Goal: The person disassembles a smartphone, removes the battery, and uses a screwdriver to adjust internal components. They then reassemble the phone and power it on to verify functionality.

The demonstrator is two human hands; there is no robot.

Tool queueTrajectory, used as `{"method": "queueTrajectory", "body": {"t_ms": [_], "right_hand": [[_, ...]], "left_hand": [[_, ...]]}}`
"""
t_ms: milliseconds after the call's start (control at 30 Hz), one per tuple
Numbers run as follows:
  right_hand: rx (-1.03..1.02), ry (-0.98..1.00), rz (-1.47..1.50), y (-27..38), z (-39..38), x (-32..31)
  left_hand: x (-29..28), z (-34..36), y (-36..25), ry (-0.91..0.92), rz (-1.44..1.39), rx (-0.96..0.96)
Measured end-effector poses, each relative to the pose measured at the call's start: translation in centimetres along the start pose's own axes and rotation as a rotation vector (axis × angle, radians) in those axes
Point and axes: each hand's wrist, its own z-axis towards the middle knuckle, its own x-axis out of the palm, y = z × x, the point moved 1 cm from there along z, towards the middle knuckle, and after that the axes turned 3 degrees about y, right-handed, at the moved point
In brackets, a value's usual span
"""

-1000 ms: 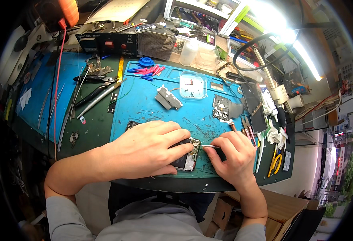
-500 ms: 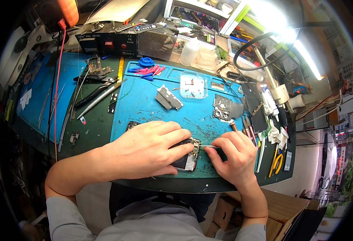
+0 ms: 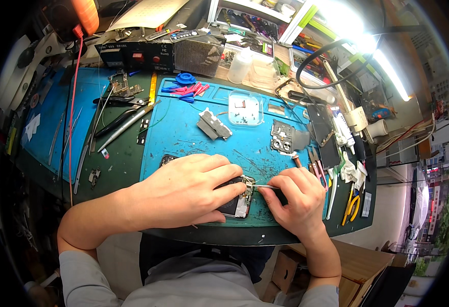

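Observation:
An opened phone [image 3: 243, 208] lies crosswise on the blue work mat [image 3: 183, 138], with its black battery and the small circuit parts at its right end exposed. Spread across its left and middle part, my left hand [image 3: 186, 189] grips it, thumb along the near edge and fingers over the top. My right hand [image 3: 301, 202] pinches a slim silver tool [image 3: 267, 186] between thumb and forefinger. The tool's tip reaches the circuit parts at the phone's right end; its exact kind is too small to tell. Much of the phone is hidden under my left hand.
Beyond my hands lie a grey metal plate [image 3: 214, 124], a clear tray [image 3: 246, 108] of small parts and a bracket with round openings [image 3: 282, 137]. Yellow-handled pliers [image 3: 354, 207] lie at right. A black instrument box [image 3: 137, 57] stands at the back left.
The tool in my right hand has shifted very slightly left at the phone's right end. My left hand and the phone stay in place.

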Motion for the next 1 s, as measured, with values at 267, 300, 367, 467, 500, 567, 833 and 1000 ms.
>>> {"method": "queueTrajectory", "body": {"t_ms": [267,300,367,467,500,567,833,1000], "right_hand": [[0.049,0.006,0.052,0.4,-0.1,0.3],[0.067,0.005,0.062,0.4,-0.2,0.4],[0.104,-0.001,0.083,0.5,-0.4,0.6],[0.136,0.0,0.136,0.5,-0.8,0.9],[0.132,-0.002,0.137,0.5,-0.9,0.9],[0.123,-0.006,0.139,0.5,-0.9,1.1],[0.088,-0.022,0.129,0.3,-1.1,1.4],[0.073,0.001,0.136,0.2,-1.2,1.4]], "left_hand": [[0.0,0.0,0.0,-0.002,0.006,-0.003],[0.0,-0.1,0.0,-0.004,0.004,-0.003],[0.0,0.0,0.0,-0.005,0.003,-0.004],[0.0,0.0,0.0,-0.007,0.009,0.001],[0.0,0.0,0.0,-0.006,0.011,0.003],[0.0,0.0,-0.1,-0.004,0.015,0.004],[0.1,0.0,0.0,-0.009,0.017,0.002],[0.0,0.1,0.1,-0.004,0.013,0.007]]}}
